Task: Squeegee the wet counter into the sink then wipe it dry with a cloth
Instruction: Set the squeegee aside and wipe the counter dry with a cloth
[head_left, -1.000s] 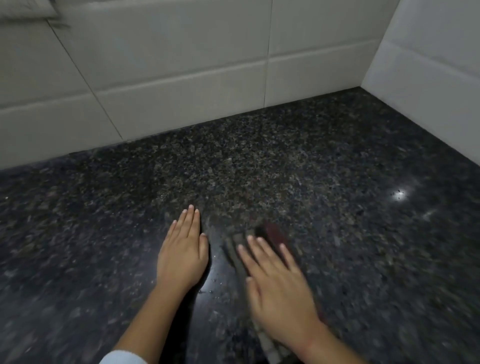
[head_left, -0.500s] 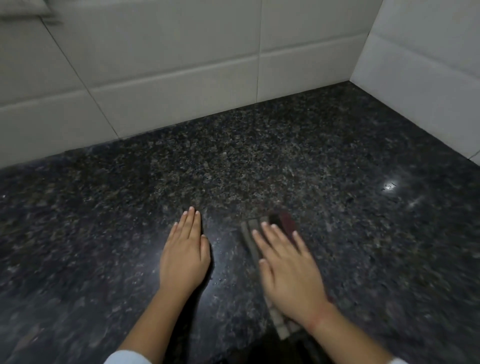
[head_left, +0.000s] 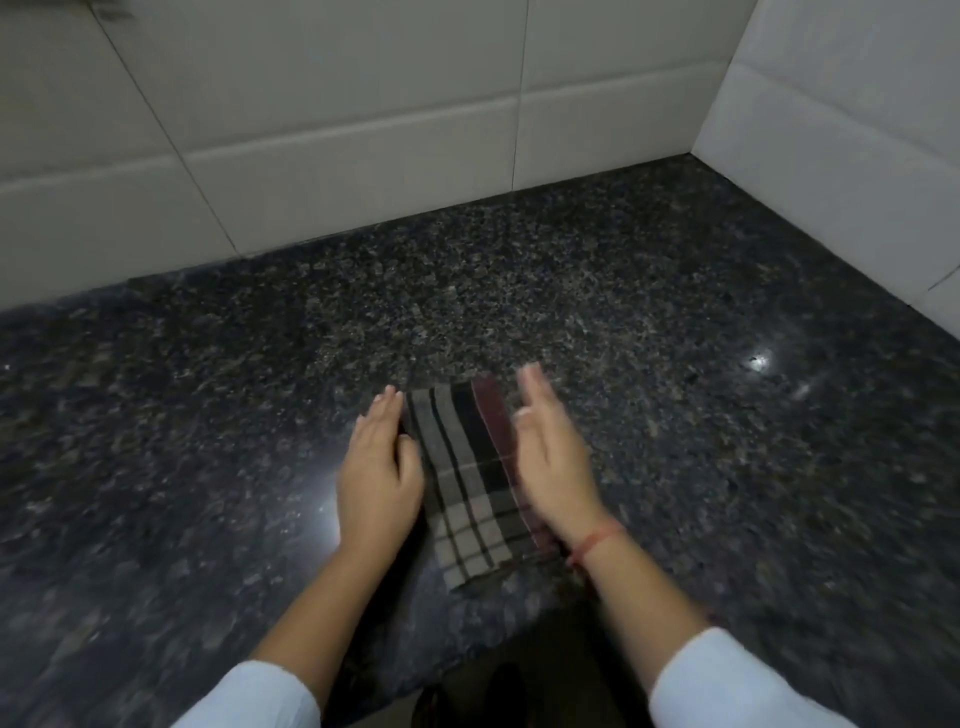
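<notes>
A folded checked cloth (head_left: 467, 478) in grey, black and dark red lies flat on the dark speckled granite counter (head_left: 675, 338), close to its front edge. My left hand (head_left: 379, 478) rests on the counter against the cloth's left side, fingers together, holding nothing. My right hand (head_left: 556, 457) is raised on edge along the cloth's right side, fingers extended and blurred; it grips nothing. No squeegee and no sink are in view.
White tiled walls (head_left: 337, 130) meet at a corner at the back right (head_left: 711, 119). The counter's front edge (head_left: 467, 670) runs just below the cloth, with dark floor beneath. A bright light reflection (head_left: 761, 361) glints on the granite to the right.
My right hand has lifted off the cloth and turned on edge, uncovering the cloth. My left hand has shifted right to the cloth's left side. The view has moved closer.
</notes>
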